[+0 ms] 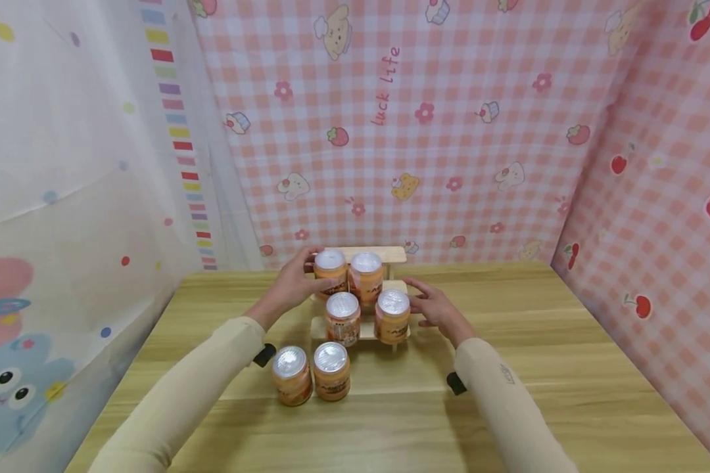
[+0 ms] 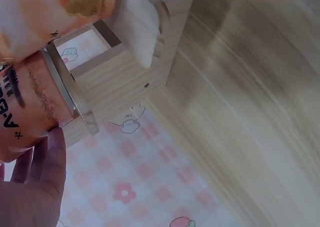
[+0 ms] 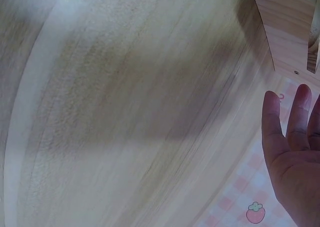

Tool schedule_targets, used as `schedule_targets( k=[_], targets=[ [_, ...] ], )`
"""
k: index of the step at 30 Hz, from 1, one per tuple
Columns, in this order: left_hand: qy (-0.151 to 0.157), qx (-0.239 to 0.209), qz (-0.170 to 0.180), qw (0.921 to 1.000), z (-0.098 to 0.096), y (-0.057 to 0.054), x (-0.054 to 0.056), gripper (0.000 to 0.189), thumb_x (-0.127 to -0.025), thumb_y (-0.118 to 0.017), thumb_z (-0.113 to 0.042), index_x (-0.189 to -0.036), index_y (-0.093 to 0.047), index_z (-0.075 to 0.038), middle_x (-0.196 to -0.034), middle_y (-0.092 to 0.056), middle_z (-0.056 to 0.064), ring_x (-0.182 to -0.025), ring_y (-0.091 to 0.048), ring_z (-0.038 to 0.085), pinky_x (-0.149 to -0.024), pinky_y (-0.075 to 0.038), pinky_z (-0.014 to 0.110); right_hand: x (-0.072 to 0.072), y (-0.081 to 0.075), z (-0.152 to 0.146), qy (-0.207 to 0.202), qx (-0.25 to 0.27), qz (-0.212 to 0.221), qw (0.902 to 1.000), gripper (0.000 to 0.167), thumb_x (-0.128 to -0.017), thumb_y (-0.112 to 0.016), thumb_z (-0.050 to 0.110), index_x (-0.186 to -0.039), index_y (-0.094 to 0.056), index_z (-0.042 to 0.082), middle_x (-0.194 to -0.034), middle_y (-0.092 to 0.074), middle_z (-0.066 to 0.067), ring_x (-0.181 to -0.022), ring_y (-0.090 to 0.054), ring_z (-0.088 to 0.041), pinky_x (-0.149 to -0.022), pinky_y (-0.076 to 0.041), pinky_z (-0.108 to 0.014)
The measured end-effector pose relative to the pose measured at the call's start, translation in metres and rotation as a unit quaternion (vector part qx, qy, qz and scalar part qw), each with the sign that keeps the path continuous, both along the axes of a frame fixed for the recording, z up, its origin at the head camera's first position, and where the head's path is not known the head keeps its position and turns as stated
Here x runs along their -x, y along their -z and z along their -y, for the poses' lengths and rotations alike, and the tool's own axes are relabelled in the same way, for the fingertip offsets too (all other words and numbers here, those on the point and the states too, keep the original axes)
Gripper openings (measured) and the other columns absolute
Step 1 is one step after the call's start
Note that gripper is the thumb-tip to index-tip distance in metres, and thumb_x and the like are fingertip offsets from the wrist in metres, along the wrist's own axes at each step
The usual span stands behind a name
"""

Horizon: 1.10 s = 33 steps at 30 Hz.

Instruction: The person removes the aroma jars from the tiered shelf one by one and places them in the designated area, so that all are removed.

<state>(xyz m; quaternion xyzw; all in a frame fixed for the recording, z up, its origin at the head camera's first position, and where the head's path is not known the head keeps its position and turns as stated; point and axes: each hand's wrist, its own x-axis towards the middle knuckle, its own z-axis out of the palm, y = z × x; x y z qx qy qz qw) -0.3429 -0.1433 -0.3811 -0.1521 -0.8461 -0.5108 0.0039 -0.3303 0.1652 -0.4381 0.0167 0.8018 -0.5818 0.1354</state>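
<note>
My left hand (image 1: 291, 284) holds the rear left orange can (image 1: 330, 270), thumb in front and fingers around its far side. In the left wrist view, fingertips touch that can (image 2: 30, 104). Another orange can (image 1: 368, 279) stands close on its right. One step lower on the wooden tiered rack (image 1: 369, 330) are a left can (image 1: 343, 322) and a right can (image 1: 393, 320). My right hand (image 1: 440, 312) is beside the rack's right end, by the lower right can, fingers spread and loosely bent. The right wrist view shows nothing in its fingers (image 3: 271, 107).
Two more orange cans with silver lids, a left one (image 1: 292, 378) and a right one (image 1: 332, 373), stand on the wood-grain table (image 1: 402, 427) in front of the rack. The rack's top plank (image 1: 384, 254) is near the pink checked backdrop (image 1: 473, 210). Printed curtains flank the table.
</note>
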Motion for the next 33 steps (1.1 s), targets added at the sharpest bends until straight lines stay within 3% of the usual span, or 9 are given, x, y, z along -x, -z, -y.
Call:
schedule_targets(
  k=[8,11,14,17,22,26,33],
  targets=[
    [-0.011,-0.056,-0.050,0.9971,0.019,-0.016,-0.007,0.071,-0.083,-0.082,-0.016,-0.142,-0.044,-0.005,-0.135,-0.052,0.022,-0.120,-0.053,0.039,-0.095,-0.048,0.049,0.000,-0.002,0.000,-0.001,0.003,-0.002,1.0000,0.051,-0.106,-0.048,0.021,-0.155,-0.035,0.021,-0.144,-0.046,-0.024,-0.124,-0.054,-0.037,-0.094,-0.048,-0.055],
    [-0.022,-0.064,-0.049,0.9965,0.037,-0.023,-0.016,0.071,-0.083,-0.082,-0.016,-0.142,-0.043,-0.006,-0.135,-0.051,0.021,-0.120,-0.052,0.038,-0.094,-0.048,0.048,0.000,-0.003,-0.001,-0.001,0.003,-0.003,1.0000,0.050,-0.106,-0.048,0.020,-0.155,-0.036,0.022,-0.144,-0.047,-0.024,-0.124,-0.054,-0.036,-0.093,-0.049,-0.054],
    [-0.031,-0.063,-0.034,0.9970,0.061,-0.021,-0.031,0.070,-0.085,-0.080,-0.015,-0.142,-0.041,-0.006,-0.136,-0.049,0.020,-0.121,-0.050,0.037,-0.092,-0.047,0.045,-0.001,-0.002,0.000,-0.001,0.001,-0.004,1.0000,0.050,-0.106,-0.048,0.020,-0.155,-0.036,0.021,-0.144,-0.047,-0.024,-0.123,-0.055,-0.036,-0.093,-0.049,-0.053],
    [-0.032,-0.046,-0.020,0.9982,0.086,-0.009,-0.051,0.069,-0.086,-0.079,-0.014,-0.142,-0.040,-0.005,-0.134,-0.049,0.019,-0.121,-0.049,0.035,-0.089,-0.049,0.040,-0.001,0.000,0.002,0.005,0.007,-0.002,1.0000,0.050,-0.106,-0.049,0.020,-0.154,-0.037,0.022,-0.142,-0.048,-0.024,-0.122,-0.056,-0.036,-0.093,-0.049,-0.054],
    [-0.030,-0.012,-0.016,0.9994,0.116,0.024,-0.082,0.068,-0.085,-0.080,-0.016,-0.139,-0.042,0.000,-0.128,-0.052,0.020,-0.118,-0.052,0.037,-0.085,-0.052,0.037,-0.003,0.003,-0.001,0.010,0.013,0.004,0.9999,0.050,-0.105,-0.051,0.020,-0.154,-0.038,0.022,-0.142,-0.048,-0.025,-0.122,-0.056,-0.036,-0.096,-0.046,-0.057],
    [-0.040,0.002,-0.010,0.9992,0.126,0.045,-0.103,0.072,-0.084,-0.082,-0.019,-0.140,-0.040,0.000,-0.129,-0.053,0.019,-0.118,-0.053,0.037,-0.086,-0.053,0.036,-0.002,0.002,-0.004,0.019,0.017,-0.005,0.9997,0.050,-0.105,-0.051,0.019,-0.153,-0.039,0.021,-0.142,-0.048,-0.026,-0.122,-0.055,-0.038,-0.097,-0.044,-0.059],
    [-0.046,-0.016,0.015,0.9987,0.133,0.071,-0.133,0.074,-0.081,-0.084,-0.014,-0.139,-0.041,0.003,-0.130,-0.052,0.021,-0.116,-0.055,0.037,-0.084,-0.053,0.030,0.000,0.005,0.001,0.014,0.009,-0.015,0.9998,0.050,-0.104,-0.053,0.020,-0.152,-0.041,0.020,-0.140,-0.051,-0.024,-0.118,-0.058,-0.036,-0.093,-0.048,-0.057]
  ],
)
